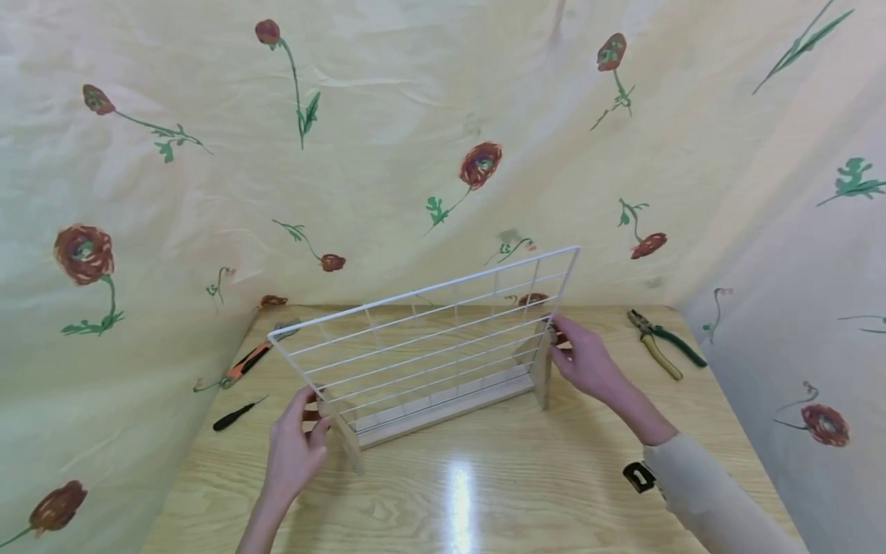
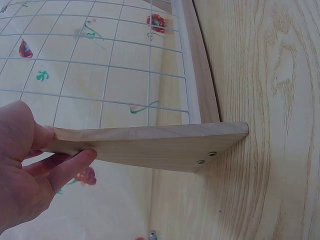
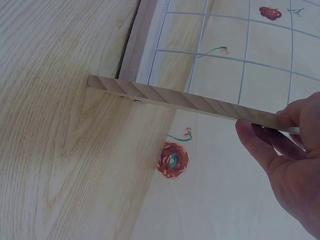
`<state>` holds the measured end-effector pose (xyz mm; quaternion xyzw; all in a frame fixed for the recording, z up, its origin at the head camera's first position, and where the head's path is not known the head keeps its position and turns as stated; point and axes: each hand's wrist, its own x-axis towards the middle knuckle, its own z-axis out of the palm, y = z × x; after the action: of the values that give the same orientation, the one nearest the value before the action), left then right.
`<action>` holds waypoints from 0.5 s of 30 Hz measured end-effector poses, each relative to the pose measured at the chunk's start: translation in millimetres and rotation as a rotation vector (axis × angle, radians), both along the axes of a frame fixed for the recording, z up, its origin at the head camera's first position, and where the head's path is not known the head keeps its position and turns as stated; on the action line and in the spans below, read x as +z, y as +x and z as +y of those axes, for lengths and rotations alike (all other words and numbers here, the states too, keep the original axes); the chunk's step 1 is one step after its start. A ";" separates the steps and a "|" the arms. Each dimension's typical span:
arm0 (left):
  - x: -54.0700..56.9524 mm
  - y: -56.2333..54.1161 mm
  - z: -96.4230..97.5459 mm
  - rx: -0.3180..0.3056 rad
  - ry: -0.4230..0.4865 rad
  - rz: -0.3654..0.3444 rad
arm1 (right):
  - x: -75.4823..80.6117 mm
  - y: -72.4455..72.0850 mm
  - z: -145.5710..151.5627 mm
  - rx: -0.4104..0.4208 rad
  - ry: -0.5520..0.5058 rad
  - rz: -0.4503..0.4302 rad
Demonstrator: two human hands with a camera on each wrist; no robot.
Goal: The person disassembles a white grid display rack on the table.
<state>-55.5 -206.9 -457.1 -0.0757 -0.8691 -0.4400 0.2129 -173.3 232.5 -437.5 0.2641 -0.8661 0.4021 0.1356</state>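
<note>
left grip (image 1: 294, 446): pinching the left panel (image 2: 150, 144)
right grip (image 1: 587, 360): same deal, right panel (image 3: 185, 101)
rack (image 1: 446, 413): sitting on the desk (image 1: 540, 485)

Between the left fingers (image 1: 303, 402) and right fingers (image 1: 571, 331), a white wire-and-wood rack (image 1: 446, 413) rests on the wooden tabletop (image 1: 540, 492); a slim black screwdriver (image 1: 233, 418) lies left of both, green-and-yellow-handled metal pliers (image 1: 647, 331) right of both

The grid (image 1: 429, 352) looks metal, the side panels (image 2: 145, 147) matt wood, the tabletop (image 1: 540, 485) glossy.
</note>
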 end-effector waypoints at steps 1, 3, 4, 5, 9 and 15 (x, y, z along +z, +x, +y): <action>0.3 0.5 -0.5 0.002 0.000 0.001 | 0.0 -0.2 -0.7 0.000 0.002 0.001; 0.5 1.5 -1.6 0.008 -0.006 0.000 | 0.1 -0.5 -2.2 -0.001 0.008 0.001; 0.7 2.1 -2.2 0.011 -0.010 -0.001 | 0.5 -0.5 -3.2 0.000 0.009 0.003; 0.8 2.7 -2.6 0.015 -0.014 -0.002 | 0.8 -0.6 -4.1 -0.001 0.012 0.003; 1.0 5.5 -4.5 0.030 -0.023 -0.011 | 1.0 -1.5 -7.7 0.002 0.011 0.006; 0.5 9.8 -7.5 0.041 -0.014 -0.010 | -0.3 -3.1 -12.5 0.019 -0.009 0.014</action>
<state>-45.8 -214.5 -456.6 -0.0571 -0.8745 -0.4299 0.2171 -176.4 220.0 -437.8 0.2743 -0.8608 0.4056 0.1390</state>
